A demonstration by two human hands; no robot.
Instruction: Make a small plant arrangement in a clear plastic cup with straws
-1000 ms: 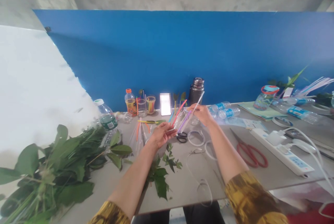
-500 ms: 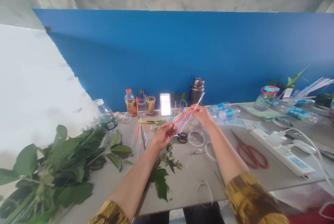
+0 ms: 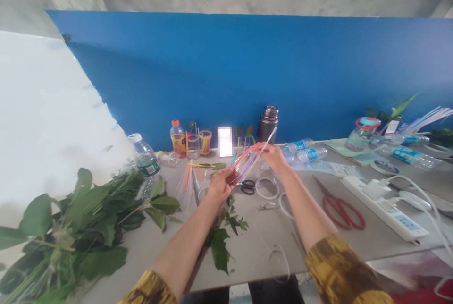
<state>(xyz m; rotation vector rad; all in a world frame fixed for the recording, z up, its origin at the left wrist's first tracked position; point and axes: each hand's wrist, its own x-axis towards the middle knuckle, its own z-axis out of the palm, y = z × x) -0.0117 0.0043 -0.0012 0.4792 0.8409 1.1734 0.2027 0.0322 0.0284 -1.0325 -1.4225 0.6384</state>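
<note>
At six o'clock on my feed, left fingers pinching red straw; at four, right fingers gripping white straw: straw-arranging step, I judge, calling for steady hold.

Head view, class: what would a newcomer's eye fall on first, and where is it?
Probably the wide blue panel behind the table, then the big heap of green leaves at the left. Next might come the bright coloured straws between the left hand and right hand, and the red-handled scissors on the table to the right.
</note>
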